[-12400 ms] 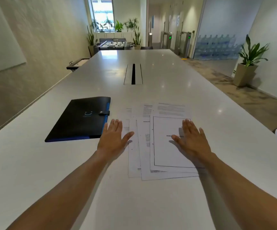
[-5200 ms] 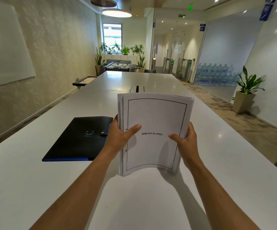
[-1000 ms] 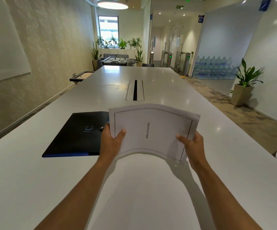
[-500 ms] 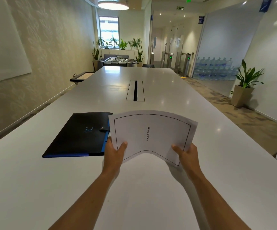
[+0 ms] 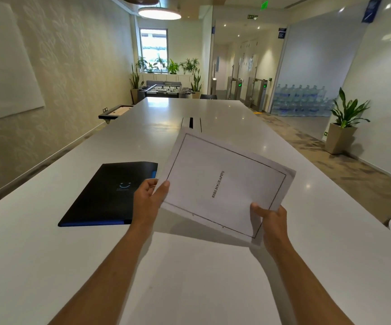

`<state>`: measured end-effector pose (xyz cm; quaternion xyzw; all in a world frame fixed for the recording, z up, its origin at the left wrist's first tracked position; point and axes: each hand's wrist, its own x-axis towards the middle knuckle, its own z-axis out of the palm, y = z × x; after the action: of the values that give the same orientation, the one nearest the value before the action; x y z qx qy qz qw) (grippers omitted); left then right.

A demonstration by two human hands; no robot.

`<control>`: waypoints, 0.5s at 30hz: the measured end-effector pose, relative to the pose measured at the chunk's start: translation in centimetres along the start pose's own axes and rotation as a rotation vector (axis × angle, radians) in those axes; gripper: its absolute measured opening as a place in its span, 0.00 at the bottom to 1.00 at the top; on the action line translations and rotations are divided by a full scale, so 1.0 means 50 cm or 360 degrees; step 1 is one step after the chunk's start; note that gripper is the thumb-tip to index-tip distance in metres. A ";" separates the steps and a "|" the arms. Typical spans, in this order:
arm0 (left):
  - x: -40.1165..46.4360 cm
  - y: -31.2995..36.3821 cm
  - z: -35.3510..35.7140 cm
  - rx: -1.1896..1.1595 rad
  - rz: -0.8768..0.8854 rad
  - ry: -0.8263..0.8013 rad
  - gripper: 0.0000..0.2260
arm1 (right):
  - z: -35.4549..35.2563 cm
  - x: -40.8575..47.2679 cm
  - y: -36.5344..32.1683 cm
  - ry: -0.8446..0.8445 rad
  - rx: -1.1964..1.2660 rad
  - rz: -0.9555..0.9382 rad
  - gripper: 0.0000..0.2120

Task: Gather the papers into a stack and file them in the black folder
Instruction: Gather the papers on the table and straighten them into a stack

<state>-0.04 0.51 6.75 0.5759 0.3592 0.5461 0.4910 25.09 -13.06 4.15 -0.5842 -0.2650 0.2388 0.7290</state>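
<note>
While both hands (left (image 5: 148, 200), right (image 5: 270, 221)) clamp the papers (image 5: 222, 184), the black folder (image 5: 110, 195) lies shut alongside.

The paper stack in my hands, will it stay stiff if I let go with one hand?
Probably not. The paper stack is thin, held at two corners by the left hand and right hand, so it would likely droop. Its edges look slightly uneven, so sheets may fan.

You have the stack of papers (image 5: 222, 186) lifted off the tabletop (image 5: 49, 254), turned sideways and tilted; its top sheet is white with a thin black border and reads "BIBLIOGRAPHY". The black folder (image 5: 110, 195), blue-edged with a small smile logo, lies flat and closed just left of it.
</note>
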 end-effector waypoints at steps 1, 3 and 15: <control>-0.005 0.000 0.003 -0.0156 -0.0070 -0.0043 0.09 | 0.007 -0.004 0.003 0.0021 0.0100 0.0047 0.13; -0.017 -0.003 0.020 -0.0475 -0.0195 -0.0097 0.11 | 0.028 -0.014 0.012 0.0033 0.0335 0.0155 0.17; -0.043 0.000 0.130 -0.0519 -0.0442 0.0343 0.30 | 0.113 -0.097 0.062 -0.0145 0.0725 0.0451 0.21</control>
<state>6.02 -2.67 6.68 0.3724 0.3924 0.5824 0.6068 17.60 -11.52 1.60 -0.4250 -0.1524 0.4180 0.7883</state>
